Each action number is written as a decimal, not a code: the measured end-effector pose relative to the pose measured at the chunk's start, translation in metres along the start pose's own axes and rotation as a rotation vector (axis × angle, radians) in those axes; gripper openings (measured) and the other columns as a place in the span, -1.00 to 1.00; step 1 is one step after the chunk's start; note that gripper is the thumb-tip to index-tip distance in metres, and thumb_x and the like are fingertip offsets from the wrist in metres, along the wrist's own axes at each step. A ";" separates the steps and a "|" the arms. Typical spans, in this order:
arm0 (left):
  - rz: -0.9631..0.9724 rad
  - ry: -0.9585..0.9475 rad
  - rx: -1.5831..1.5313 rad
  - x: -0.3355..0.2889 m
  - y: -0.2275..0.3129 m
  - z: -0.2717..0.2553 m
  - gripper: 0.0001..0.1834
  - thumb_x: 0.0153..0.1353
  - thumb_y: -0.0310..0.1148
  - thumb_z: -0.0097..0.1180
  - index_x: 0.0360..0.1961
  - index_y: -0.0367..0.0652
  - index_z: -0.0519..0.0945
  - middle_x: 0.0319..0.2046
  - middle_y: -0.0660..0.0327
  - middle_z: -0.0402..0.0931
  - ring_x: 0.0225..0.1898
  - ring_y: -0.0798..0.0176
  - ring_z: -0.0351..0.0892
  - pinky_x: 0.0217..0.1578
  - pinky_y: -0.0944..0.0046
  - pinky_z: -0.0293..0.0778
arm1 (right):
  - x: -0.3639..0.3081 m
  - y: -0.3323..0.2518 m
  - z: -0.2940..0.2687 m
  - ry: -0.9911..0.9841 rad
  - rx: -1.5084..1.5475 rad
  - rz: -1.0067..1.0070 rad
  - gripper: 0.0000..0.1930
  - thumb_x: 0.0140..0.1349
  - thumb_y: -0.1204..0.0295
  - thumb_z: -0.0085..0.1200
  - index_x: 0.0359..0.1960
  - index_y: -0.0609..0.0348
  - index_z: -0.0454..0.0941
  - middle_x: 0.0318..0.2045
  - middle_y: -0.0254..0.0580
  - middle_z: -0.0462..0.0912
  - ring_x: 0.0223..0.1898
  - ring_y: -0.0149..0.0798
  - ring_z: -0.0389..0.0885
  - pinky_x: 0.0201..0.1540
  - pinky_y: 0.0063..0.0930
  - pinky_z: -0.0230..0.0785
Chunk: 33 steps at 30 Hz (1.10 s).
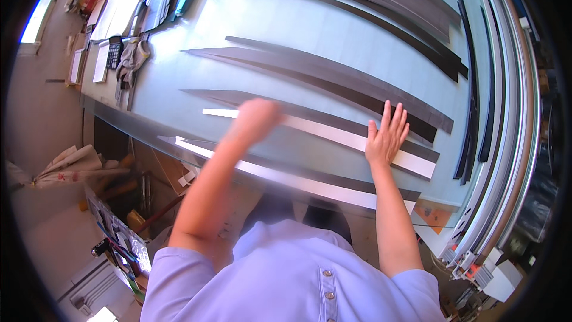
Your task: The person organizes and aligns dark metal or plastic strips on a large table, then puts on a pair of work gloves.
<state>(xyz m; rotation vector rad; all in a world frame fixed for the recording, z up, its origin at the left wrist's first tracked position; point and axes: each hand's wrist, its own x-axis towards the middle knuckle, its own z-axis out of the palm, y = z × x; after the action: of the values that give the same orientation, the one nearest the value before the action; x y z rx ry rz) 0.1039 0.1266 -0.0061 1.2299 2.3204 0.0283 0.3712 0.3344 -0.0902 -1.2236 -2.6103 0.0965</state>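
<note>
Long, narrow white strip point(325, 132) on the pale, glassy counter point(164, 74), its long axis running far left to near right. Left grip point(260, 120): blurred, over the strip, hold indeterminable. Right grip point(387, 137): spread flat across it, grasping nothing.

Readable text: none | calculator point(114, 53): keys too small to read | white sheet point(119, 11): nothing legible

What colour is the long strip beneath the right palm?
The long strip is white, best seen in the head view.
</note>
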 end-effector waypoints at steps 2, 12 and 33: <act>-0.111 -0.003 -0.091 -0.004 -0.058 -0.025 -0.73 0.26 -0.14 0.28 -0.36 -0.14 0.71 -0.40 0.01 0.69 -0.31 -0.14 0.67 -0.24 -0.03 0.55 | 0.000 0.001 0.002 0.009 -0.020 -0.003 -0.29 0.44 -0.10 -0.12 0.55 -0.15 0.15 0.55 0.00 0.10 0.55 0.13 0.03 0.52 0.15 -0.20; -0.231 0.080 -0.208 0.001 -0.187 -0.037 -0.67 0.04 -0.18 0.46 -0.41 -0.26 0.71 -0.46 -0.02 0.67 -0.39 -0.09 0.64 -0.33 0.04 0.52 | 0.001 -0.002 0.001 -0.006 -0.013 -0.018 -0.30 0.47 -0.09 -0.17 0.55 -0.09 0.14 0.55 0.00 0.10 0.55 0.14 0.02 0.53 0.15 -0.20; -0.274 0.063 -0.346 0.005 -0.192 -0.034 -0.70 0.01 -0.26 0.47 -0.48 -0.31 0.67 -0.56 0.01 0.60 -0.49 0.05 0.56 -0.38 0.09 0.49 | 0.001 0.001 0.003 -0.008 -0.010 -0.028 -0.30 0.49 -0.09 -0.20 0.55 -0.04 0.15 0.54 0.05 0.12 0.55 0.16 0.02 0.53 0.15 -0.22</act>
<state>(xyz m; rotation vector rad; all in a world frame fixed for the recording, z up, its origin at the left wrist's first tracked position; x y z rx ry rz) -0.0606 0.0250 -0.0267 0.7471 2.3907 0.3619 0.3710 0.3358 -0.0934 -1.1924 -2.6367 0.0840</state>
